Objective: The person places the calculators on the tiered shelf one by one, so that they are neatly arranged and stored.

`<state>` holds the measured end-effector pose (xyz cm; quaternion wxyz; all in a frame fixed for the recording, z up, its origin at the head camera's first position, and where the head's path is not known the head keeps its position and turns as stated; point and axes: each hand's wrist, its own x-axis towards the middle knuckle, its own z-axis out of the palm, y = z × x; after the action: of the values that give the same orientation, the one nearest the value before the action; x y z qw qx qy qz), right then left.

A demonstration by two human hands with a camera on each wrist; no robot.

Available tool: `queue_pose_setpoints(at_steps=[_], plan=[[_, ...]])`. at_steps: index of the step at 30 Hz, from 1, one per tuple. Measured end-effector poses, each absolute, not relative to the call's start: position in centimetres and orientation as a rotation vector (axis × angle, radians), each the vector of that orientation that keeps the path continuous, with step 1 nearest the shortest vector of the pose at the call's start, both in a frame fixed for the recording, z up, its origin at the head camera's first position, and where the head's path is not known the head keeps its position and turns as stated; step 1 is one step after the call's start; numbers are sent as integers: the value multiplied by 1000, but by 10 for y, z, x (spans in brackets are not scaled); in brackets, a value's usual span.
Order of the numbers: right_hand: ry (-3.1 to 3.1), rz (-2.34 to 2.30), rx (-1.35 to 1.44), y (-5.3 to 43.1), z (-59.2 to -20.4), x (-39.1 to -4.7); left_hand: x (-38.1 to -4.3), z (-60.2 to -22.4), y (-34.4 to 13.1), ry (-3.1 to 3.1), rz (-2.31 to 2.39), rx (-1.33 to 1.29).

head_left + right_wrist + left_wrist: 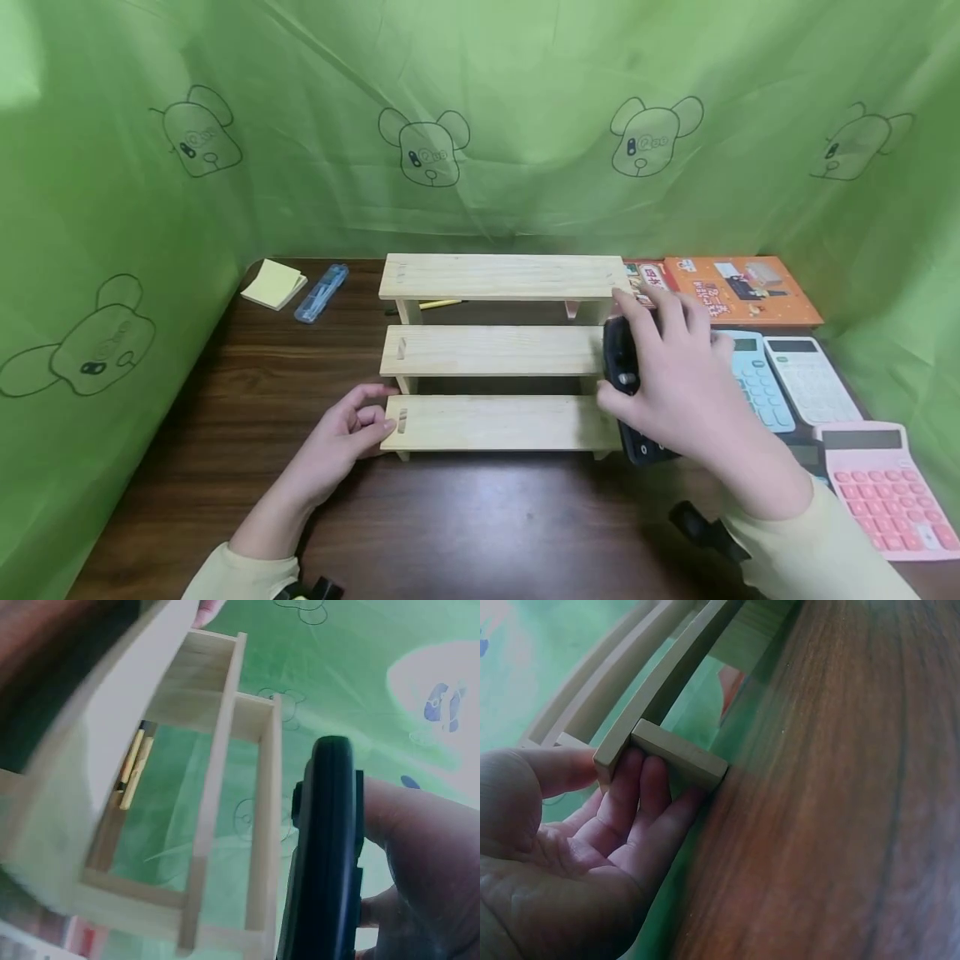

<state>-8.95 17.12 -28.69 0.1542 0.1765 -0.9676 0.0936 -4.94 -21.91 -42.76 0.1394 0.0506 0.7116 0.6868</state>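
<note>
A pale wooden rack [502, 422] with three stepped boards stands in the middle of the table. My left hand [339, 437] pinches the left end of its lowest board, thumb above and fingers underneath. The left wrist view shows those fingers [619, 796] against the board's underside and its short leg [679, 755]. My right hand [686, 392] grips a black calculator [628, 375] by its edges at the rack's right end. In the right wrist view, the black calculator [324, 847] is seen edge-on, beside the rack's boards [214, 795]. Much of its key face is hidden.
On the right lie blue [761, 387], white [813, 379] and pink calculators [885, 492], with a dark one [808, 456] partly covered. An orange box [742, 287] sits behind them. Sticky notes [273, 285] and a blue translucent case [322, 293] lie back left. Green cloth surrounds the table.
</note>
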Motion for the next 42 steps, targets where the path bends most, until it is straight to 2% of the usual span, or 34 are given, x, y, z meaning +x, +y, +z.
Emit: queue_pose_setpoints(at_steps=[16, 42], plan=[[-2837, 148, 542, 127, -261, -146, -52, -430, -220, 1992, 1992, 146], [-2961, 155, 533, 101, -253, -180, -53, -428, -221, 1989, 1999, 194]])
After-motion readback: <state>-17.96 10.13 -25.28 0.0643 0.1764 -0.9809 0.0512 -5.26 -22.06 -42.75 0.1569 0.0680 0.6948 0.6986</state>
